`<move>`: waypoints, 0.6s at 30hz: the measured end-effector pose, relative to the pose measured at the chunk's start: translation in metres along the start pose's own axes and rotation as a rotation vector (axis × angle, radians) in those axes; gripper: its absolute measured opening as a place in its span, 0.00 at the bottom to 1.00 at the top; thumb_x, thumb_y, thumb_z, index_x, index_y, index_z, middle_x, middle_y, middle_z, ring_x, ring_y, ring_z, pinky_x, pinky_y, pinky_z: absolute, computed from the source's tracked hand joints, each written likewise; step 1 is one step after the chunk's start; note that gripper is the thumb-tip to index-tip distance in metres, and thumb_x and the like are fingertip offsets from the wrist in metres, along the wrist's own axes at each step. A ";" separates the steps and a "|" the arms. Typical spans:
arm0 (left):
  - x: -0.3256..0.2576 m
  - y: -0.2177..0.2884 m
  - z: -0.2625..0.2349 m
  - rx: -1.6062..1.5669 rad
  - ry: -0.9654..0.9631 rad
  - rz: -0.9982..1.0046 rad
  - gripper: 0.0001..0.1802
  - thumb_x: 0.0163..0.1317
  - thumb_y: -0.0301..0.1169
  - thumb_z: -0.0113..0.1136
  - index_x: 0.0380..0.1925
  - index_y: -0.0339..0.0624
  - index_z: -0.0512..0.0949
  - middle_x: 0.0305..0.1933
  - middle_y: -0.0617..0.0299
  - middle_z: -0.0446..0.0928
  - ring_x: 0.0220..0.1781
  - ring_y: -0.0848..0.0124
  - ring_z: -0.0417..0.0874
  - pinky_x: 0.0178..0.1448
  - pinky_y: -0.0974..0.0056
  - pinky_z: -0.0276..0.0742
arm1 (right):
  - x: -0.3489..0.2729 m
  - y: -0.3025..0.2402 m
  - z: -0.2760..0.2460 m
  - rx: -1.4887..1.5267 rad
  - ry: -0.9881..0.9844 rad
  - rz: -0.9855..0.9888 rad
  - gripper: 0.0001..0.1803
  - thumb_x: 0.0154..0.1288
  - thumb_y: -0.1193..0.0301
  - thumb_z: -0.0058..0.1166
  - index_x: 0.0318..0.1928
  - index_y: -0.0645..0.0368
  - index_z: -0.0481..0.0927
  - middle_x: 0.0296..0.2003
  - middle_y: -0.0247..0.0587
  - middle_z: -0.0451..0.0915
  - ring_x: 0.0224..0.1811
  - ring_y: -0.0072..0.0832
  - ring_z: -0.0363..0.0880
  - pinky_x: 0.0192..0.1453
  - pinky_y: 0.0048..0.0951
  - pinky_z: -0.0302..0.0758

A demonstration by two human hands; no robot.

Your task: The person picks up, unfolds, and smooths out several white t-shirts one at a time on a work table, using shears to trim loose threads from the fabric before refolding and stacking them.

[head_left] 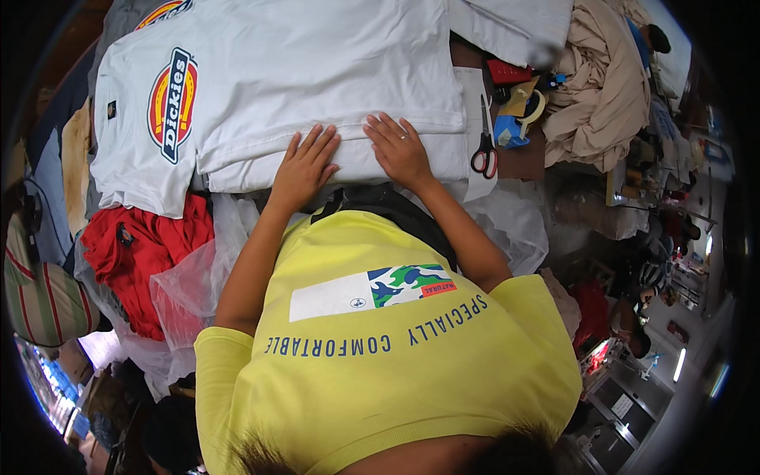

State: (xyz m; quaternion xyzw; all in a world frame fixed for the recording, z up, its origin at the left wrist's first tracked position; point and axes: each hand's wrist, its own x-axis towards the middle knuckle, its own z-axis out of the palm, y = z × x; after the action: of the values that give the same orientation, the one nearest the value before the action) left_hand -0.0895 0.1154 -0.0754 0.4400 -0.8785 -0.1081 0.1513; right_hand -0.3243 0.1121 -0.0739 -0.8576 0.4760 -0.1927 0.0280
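Note:
A white T-shirt (317,63) with a red, yellow and dark blue chest print lies spread over the table, its collar and sleeve toward the left. Beneath its near edge more white cloth (253,174) shows in layers. My left hand (308,164) rests flat on the shirt's near side, fingers apart and pointing away from me. To its right, my right hand (400,152), with a ring on one finger, also lies flat on the cloth. Neither hand grips anything.
Scissors (484,150) with black and red handles lie right of the shirt, near a tape roll (532,107) and a red box (507,73). Beige cloth (598,87) is heaped beyond. Red garments (146,253) and clear plastic (190,277) sit at left. Other people are around.

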 end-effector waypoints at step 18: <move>-0.045 -0.026 -0.003 0.137 0.184 -0.254 0.28 0.63 0.42 0.50 0.62 0.46 0.63 0.67 0.61 0.61 0.70 0.63 0.58 0.70 0.54 0.50 | -0.045 0.028 -0.009 -0.135 0.197 0.181 0.18 0.57 0.72 0.49 0.49 0.57 0.77 0.52 0.38 0.76 0.58 0.30 0.72 0.63 0.39 0.60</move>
State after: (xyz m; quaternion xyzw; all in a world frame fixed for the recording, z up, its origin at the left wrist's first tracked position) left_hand -0.0438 0.1362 -0.0887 0.5646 -0.8038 -0.0254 0.1857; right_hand -0.3711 0.1356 -0.0854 -0.7882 0.5636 -0.2400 -0.0593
